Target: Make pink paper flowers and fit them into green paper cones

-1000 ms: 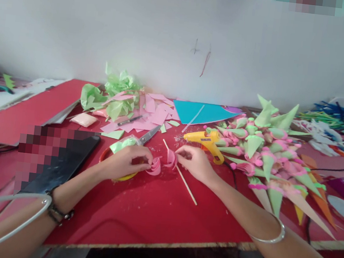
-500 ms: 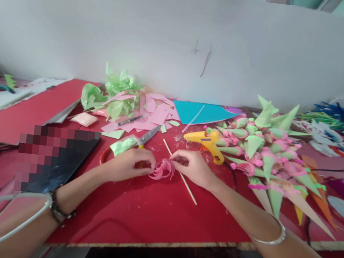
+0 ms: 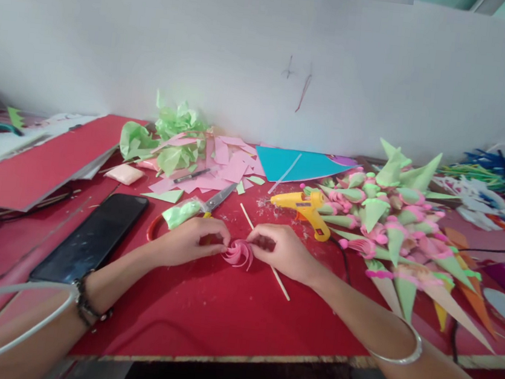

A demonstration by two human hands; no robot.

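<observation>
Between my two hands, just above the red tabletop, is a curled pink paper flower (image 3: 239, 254) made of narrow strips. My left hand (image 3: 198, 241) pinches its left edge between thumb and fingers. From the other side, my right hand (image 3: 278, 250) pinches the upper right edge. A thin wooden stick (image 3: 280, 284) lies on the table, partly hidden under my right hand. Beyond my left hand rest scissors (image 3: 220, 201) with an orange handle and a small packet of light green material (image 3: 181, 213). A yellow glue gun (image 3: 303, 207) lies behind my right hand.
Many pink and green paper flowers (image 3: 386, 217) are heaped on the right. Pink paper pieces (image 3: 225, 165), crumpled green paper (image 3: 180, 126) and a blue sheet (image 3: 296, 165) lie along the wall. A black phone (image 3: 92, 238) sits left, near a red board (image 3: 50, 160).
The pink paper flower has been turned a little, its curled strips now pointing more downward and to the left. Both hands stay pinched on it, with my right fingers shifted slightly.
</observation>
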